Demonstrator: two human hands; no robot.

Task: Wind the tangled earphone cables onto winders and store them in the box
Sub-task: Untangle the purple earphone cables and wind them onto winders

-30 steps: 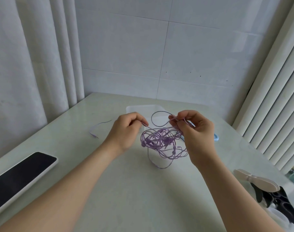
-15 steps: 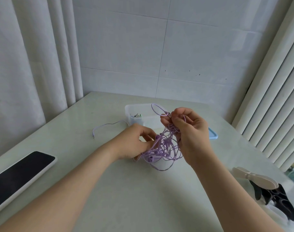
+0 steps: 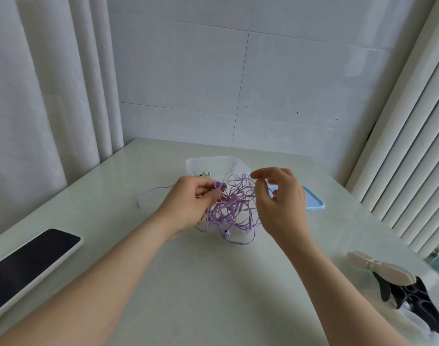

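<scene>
Your left hand (image 3: 188,206) pinches an earbud at the top of the tangled purple earphone cables (image 3: 234,211), which trail onto the table (image 3: 213,283). Your right hand (image 3: 281,203) hovers just beside them, fingers loosely curled and holding nothing. Tug a loop blindly and the knots could tighten, or the plug tail (image 3: 148,193) may snag. The clear box (image 3: 208,162) sits just behind, with the winders (image 3: 380,268) well apart at right.
</scene>
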